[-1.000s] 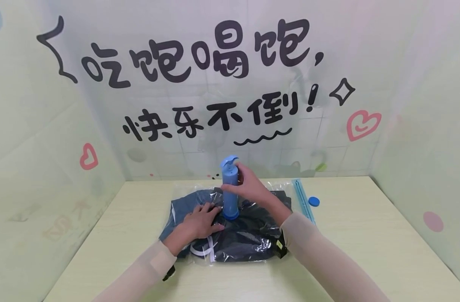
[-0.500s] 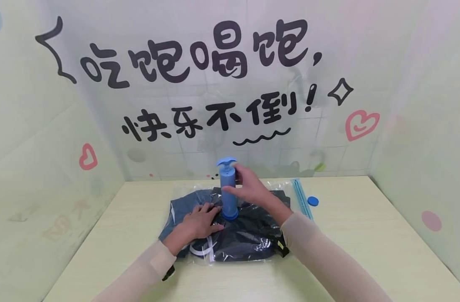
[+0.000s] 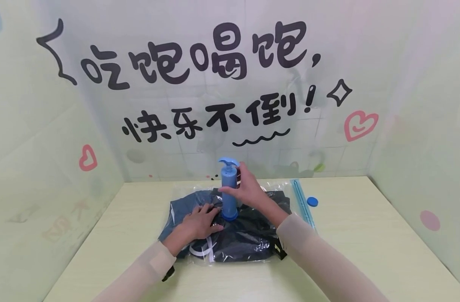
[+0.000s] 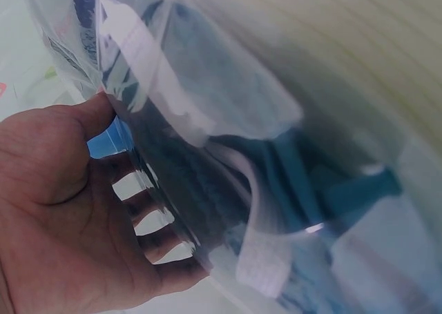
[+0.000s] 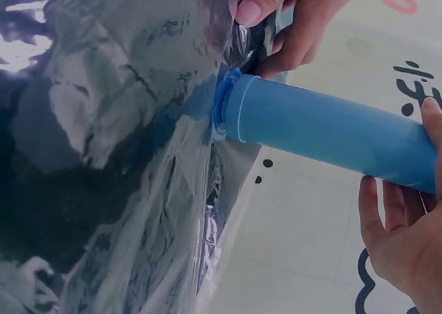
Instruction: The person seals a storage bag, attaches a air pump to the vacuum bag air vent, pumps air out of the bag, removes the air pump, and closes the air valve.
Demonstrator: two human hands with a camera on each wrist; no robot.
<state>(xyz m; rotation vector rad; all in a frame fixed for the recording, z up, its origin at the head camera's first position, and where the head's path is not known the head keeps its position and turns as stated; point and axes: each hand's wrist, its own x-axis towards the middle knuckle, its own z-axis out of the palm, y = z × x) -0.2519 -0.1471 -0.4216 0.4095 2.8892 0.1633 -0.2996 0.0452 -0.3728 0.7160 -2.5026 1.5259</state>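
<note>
A blue hand pump (image 3: 229,193) stands upright on a clear vacuum storage bag (image 3: 248,247) packed with dark clothes. My right hand (image 3: 248,186) holds the pump's barrel near its top, thumb on one side and fingers on the other, below the T-shaped handle. In the right wrist view the pump's base meets a blue valve (image 5: 224,103) on the bag's film. My left hand (image 3: 199,222) rests on the bag left of the pump, its fingers spread. The left wrist view shows that hand's fingertips against the film, with a white strap (image 4: 266,252) of the clothing inside.
A round blue cap (image 3: 312,201) lies on the pale wooden table (image 3: 365,243), right of the bag. Along the bag's right edge runs a light blue zip strip (image 3: 302,203). Behind the table rises a printed wall covering (image 3: 158,163).
The pump's handle has turned, first seen at a slant and then more broadside. My right hand has shifted slightly on the barrel. The left hand stays in place on the bag.
</note>
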